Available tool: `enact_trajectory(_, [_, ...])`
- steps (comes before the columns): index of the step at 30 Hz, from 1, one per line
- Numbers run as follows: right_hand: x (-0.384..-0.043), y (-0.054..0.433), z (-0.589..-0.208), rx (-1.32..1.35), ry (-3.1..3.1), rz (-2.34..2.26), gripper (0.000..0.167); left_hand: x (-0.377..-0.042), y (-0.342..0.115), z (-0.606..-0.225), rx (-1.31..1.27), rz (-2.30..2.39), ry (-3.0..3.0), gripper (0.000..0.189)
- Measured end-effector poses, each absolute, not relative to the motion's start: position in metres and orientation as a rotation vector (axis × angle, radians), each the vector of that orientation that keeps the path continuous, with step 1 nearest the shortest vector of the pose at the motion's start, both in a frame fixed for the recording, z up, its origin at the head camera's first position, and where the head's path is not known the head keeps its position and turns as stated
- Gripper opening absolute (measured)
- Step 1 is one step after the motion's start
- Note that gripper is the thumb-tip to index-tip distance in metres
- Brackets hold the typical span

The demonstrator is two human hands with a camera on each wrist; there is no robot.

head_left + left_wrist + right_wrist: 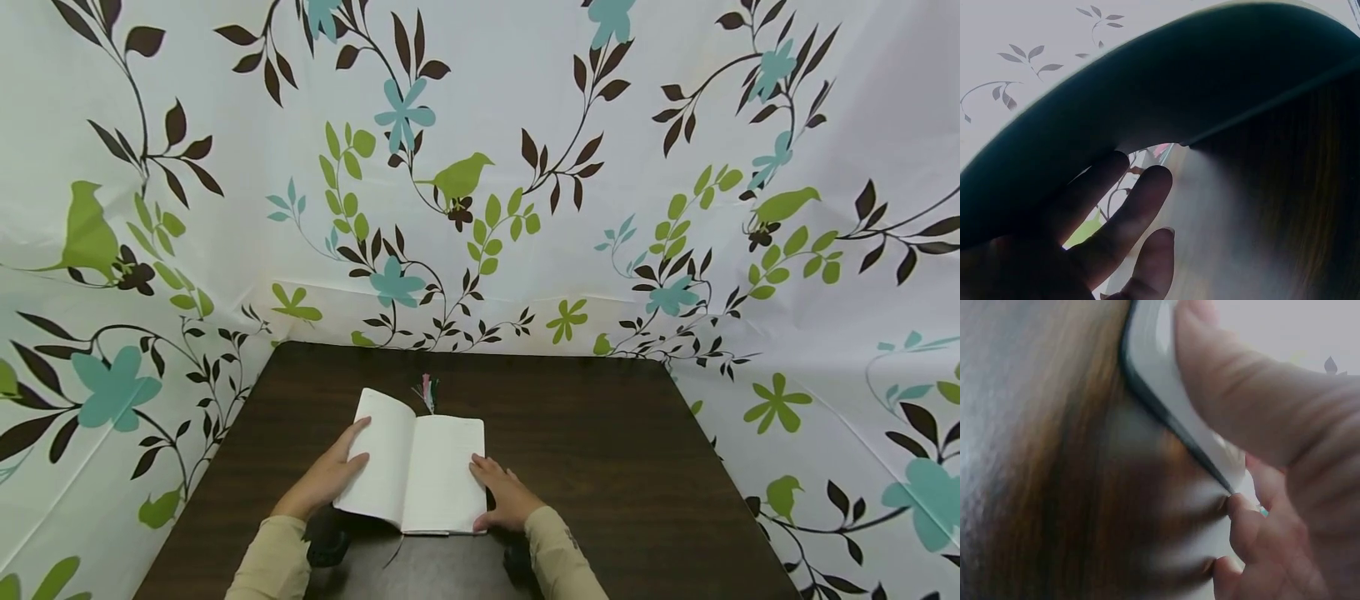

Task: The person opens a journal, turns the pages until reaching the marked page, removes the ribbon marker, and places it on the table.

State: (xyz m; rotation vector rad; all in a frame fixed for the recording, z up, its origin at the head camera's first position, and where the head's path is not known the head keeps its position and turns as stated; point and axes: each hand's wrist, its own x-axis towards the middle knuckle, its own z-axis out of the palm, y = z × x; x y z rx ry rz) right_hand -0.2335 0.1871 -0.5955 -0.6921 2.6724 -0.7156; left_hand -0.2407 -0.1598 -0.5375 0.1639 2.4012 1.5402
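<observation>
An open notebook point(447, 471) with blank-looking white pages lies on the dark table point(600, 450). Its left half is raised off the table. My left hand point(322, 482) holds that half, thumb over the page and other fingers behind it. From the left wrist, the dark underside of the cover point(1166, 81) arches above the fingers point(1147, 200). My right hand point(512, 498) rests at the right edge, its thumb point(1229, 394) on the page near the lower corner. Its other fingertips meet the edge and the tabletop beside it.
A pink and green tassel point(428, 392) sticks out past the notebook's top edge. A thin ribbon point(393, 552) hangs from its bottom edge. Patterned white fabric point(480, 250) with leaves, birds and flowers stands behind and along both sides of the table.
</observation>
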Motion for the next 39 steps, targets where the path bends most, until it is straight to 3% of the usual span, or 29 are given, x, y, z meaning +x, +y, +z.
enact_trajectory(9, [-0.229,0.175,-0.598,-0.647,2.87,-0.72,0.079,-0.239,-0.158,-0.542,0.14,1.549,2.404,0.062])
enact_trajectory(16, [-0.222,0.142,-0.606,-0.556,3.181,-0.975,0.121,-0.238,-0.156,-0.543,0.153,1.538,2.447,0.061])
enact_trajectory(18, [-0.22,0.133,-0.605,-0.574,3.186,-1.055,0.124,-0.238,-0.156,-0.543,0.153,1.539,2.452,0.061])
enact_trajectory(25, [-0.209,0.102,-0.597,-0.785,2.899,-1.084,0.1,-0.236,-0.156,-0.541,0.115,1.613,2.353,0.059])
enact_trajectory(31, [-0.204,0.082,-0.603,-1.099,2.969,-0.721,0.076,-0.236,-0.156,-0.54,0.159,1.65,2.339,0.062])
enact_trajectory(39, [-0.202,0.078,-0.602,-1.202,2.96,-0.462,0.068,-0.236,-0.157,-0.539,0.077,1.581,2.395,0.069])
